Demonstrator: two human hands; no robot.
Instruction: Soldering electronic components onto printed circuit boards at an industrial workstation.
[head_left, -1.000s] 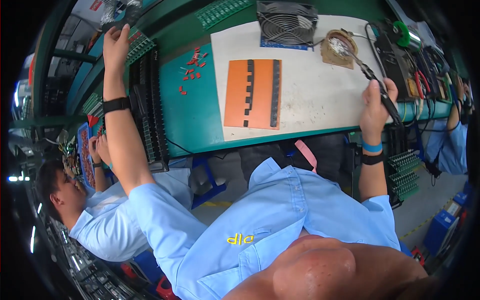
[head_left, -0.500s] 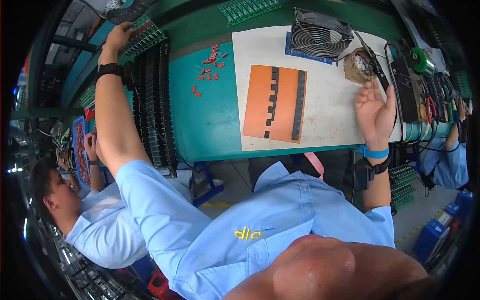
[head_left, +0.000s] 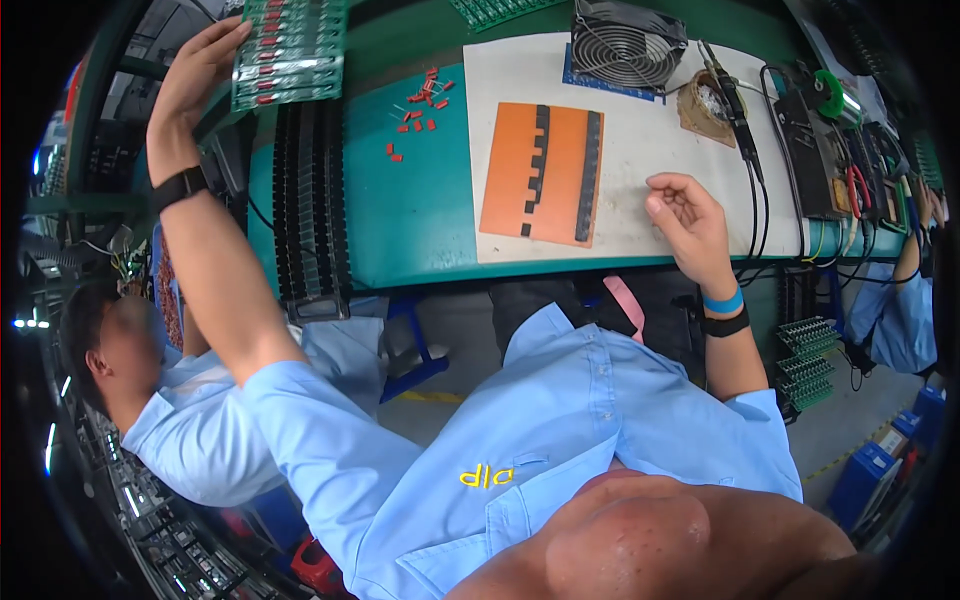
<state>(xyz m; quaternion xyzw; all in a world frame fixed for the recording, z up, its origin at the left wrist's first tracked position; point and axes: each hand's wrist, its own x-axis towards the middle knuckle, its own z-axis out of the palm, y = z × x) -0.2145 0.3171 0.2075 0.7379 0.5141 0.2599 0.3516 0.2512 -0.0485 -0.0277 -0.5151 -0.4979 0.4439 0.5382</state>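
At the upper left, my left hand grips the edge of a green circuit board panel, which carries rows of small red components. The panel is lifted above the black slotted rails. My right hand is over the front of the white sheet, its fingers loosely curled and nothing visible in them. To its left lies an orange plate with a stepped black strip and a straight black strip. Loose red components are scattered on the green mat between rails and sheet.
A black fan stands at the back of the sheet. Beside it are a round tin and a soldering iron with a trailing cable. A green solder spool is further right. A co-worker sits at left.
My left hand has turned the circuit board panel and brought it to the right over the rails. My right hand has moved left, away from the soldering iron, and its fingers have curled.
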